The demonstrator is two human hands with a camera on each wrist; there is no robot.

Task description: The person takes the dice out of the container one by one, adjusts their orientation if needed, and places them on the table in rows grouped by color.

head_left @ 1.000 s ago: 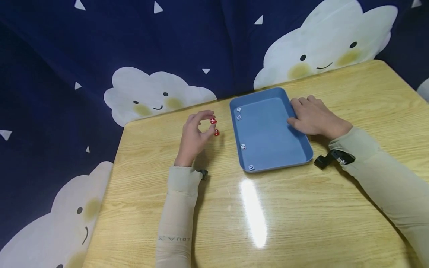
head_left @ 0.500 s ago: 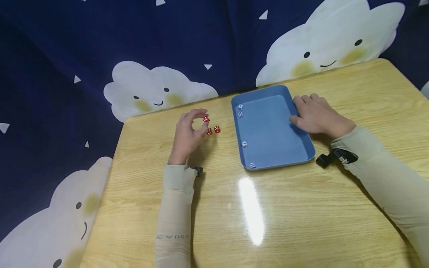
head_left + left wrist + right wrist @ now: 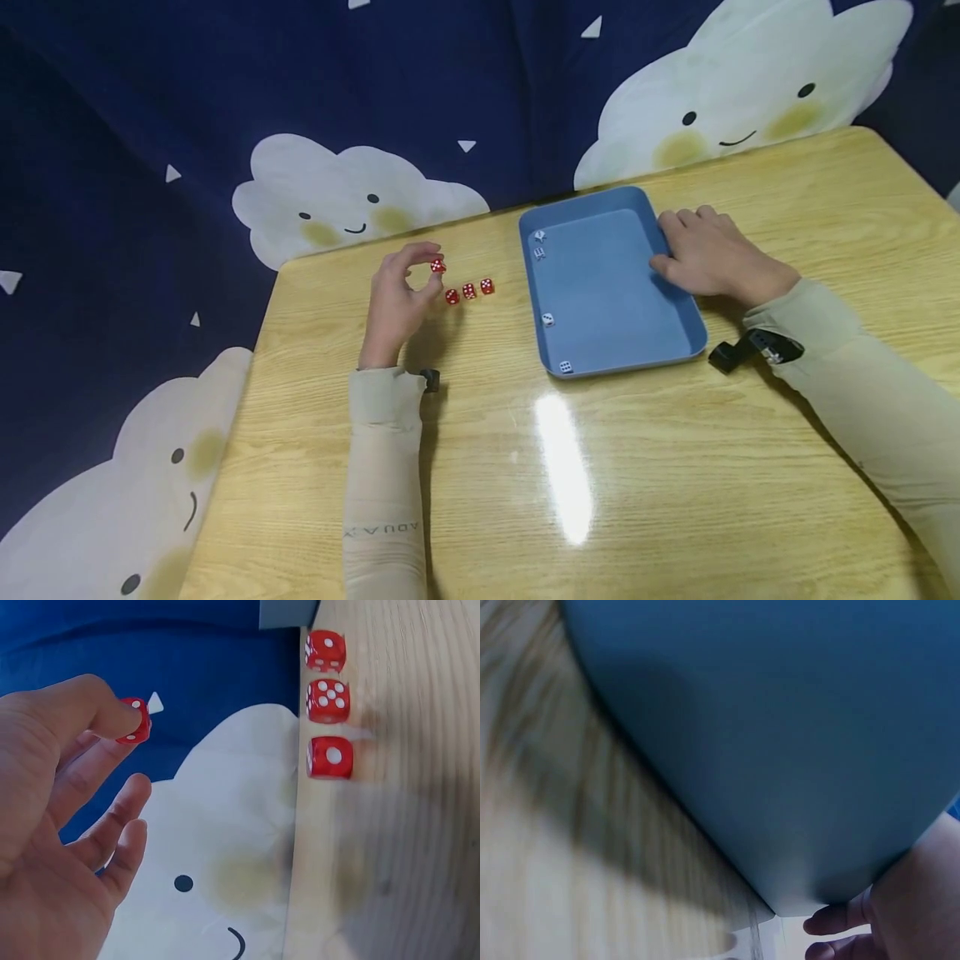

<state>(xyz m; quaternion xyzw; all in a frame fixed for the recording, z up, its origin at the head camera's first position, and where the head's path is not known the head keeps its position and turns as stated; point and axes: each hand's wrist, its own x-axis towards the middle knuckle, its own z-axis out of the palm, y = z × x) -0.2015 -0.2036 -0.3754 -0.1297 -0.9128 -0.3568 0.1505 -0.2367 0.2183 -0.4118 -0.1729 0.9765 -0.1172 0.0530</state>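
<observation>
My left hand (image 3: 397, 296) is raised over the table's left part and pinches a red die (image 3: 135, 720) with white pips between thumb and forefinger; the other fingers are loosely bent. Just right of it, three red dice stand in a short row on the wood: a left die (image 3: 452, 297), a middle die (image 3: 468, 291) and a right die (image 3: 487, 286). My right hand (image 3: 705, 250) grips the right wall of a shallow blue tray (image 3: 615, 365), the thumb over the rim. In the right wrist view the tray's outer wall (image 3: 780, 750) fills most of the frame, with fingers at its lower right.
Several white dice lie along the tray's left side, among them one near the front corner (image 3: 566, 367) and one farther back (image 3: 547, 319). A dark blue curtain (image 3: 420, 75) with cloud prints hangs behind the wooden table (image 3: 495, 483). Each wrist carries a black camera.
My left hand has moved left, holding a red die throughout. One die stood on the table beside it at first, then two, now three. My right hand stays at the tray.
</observation>
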